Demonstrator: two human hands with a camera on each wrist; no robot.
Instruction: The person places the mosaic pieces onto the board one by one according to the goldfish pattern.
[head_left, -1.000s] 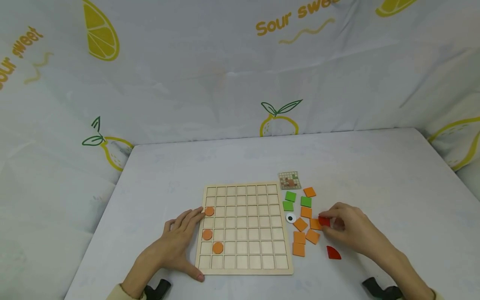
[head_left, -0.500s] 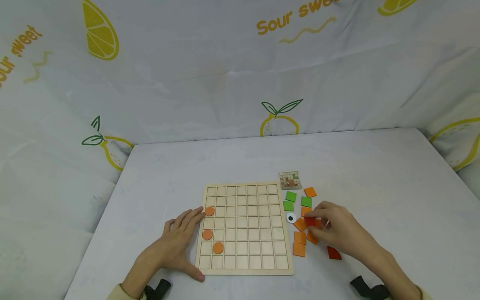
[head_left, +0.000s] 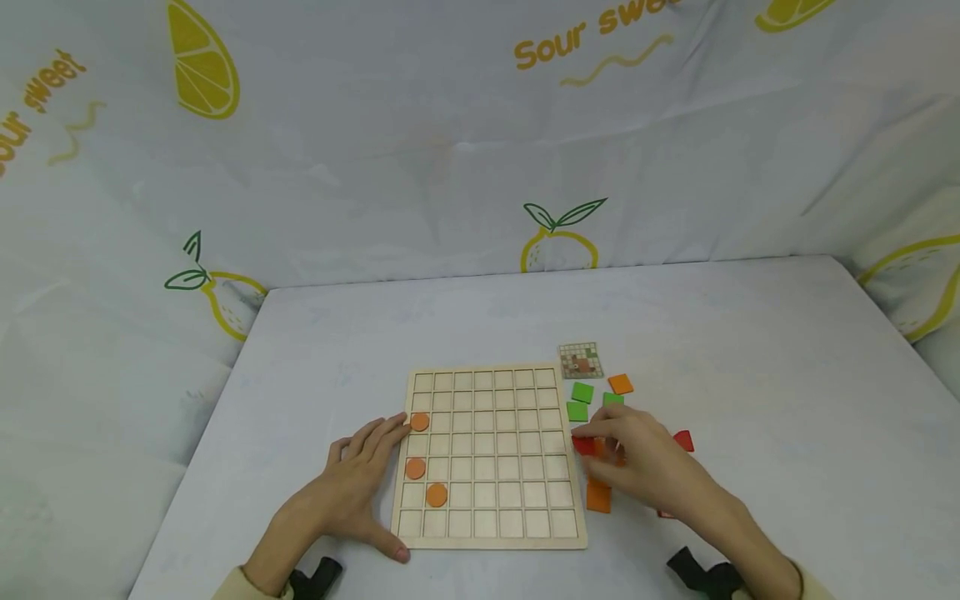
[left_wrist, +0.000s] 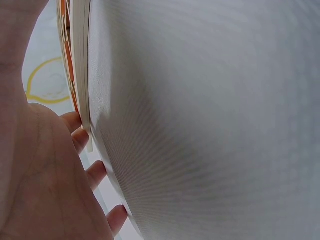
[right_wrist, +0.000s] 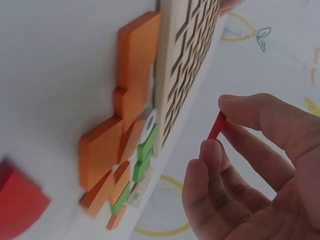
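A wooden grid board (head_left: pixel 487 542) lies on the table with three orange discs in its left part, one of them a disc (head_left: pixel 437 495) near the bottom. My left hand (head_left: pixel 352 492) rests at the board's left edge, fingers spread and thumb at the lower left corner. Between thumb and fingers my right hand (head_left: pixel 645 458) pinches a thin red piece (right_wrist: pixel 217 126), held above the table just right of the board. Beneath that hand lie orange square tiles (head_left: pixel 598 498), partly hidden. The eye disc (right_wrist: pixel 150 126) shows among the tiles in the right wrist view.
Green tiles (head_left: pixel 582 392) and an orange tile (head_left: pixel 620 383) lie right of the board, below a small pattern card (head_left: pixel 581 361). Another red piece (head_left: pixel 683 440) shows beyond the right hand; one more is mostly hidden by the wrist. A lemon-print cloth (head_left: pixel 375 167) hangs behind.
My right hand has moved left with the red piece, across the orange tiles to near the board's right edge. A red piece formerly behind the hand now shows. The left hand stays put.
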